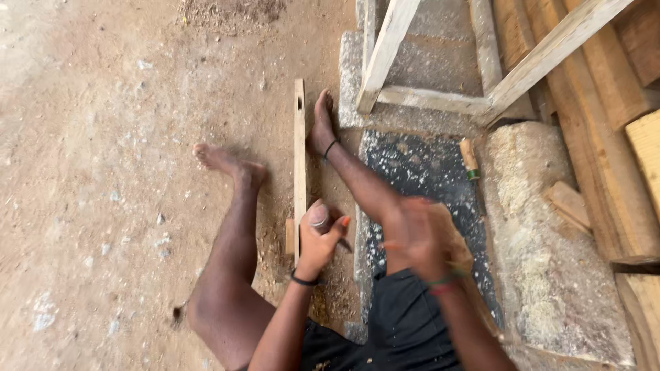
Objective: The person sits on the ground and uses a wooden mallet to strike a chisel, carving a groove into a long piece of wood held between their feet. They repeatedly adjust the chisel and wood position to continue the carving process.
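I sit on the dirt ground with both bare legs stretched forward. A long thin wooden strip (300, 144) lies between my feet, with a small notch near its far end. My left hand (317, 242), with a black wristband, is shut on a chisel-like tool (320, 221) with a round grey top, held upright against the near end of the strip. My right hand (418, 237) is raised beside it over my right knee and is blurred. Something tan shows under it, but I cannot tell what it is or whether the hand grips it.
A wooden-handled tool with a green collar (469, 159) lies on a dark speckled slab (419, 165). A sawdust-covered block (543, 275) carries a small wood offcut (569, 204). A pale timber frame (440, 99) and stacked planks (605, 89) stand at the right.
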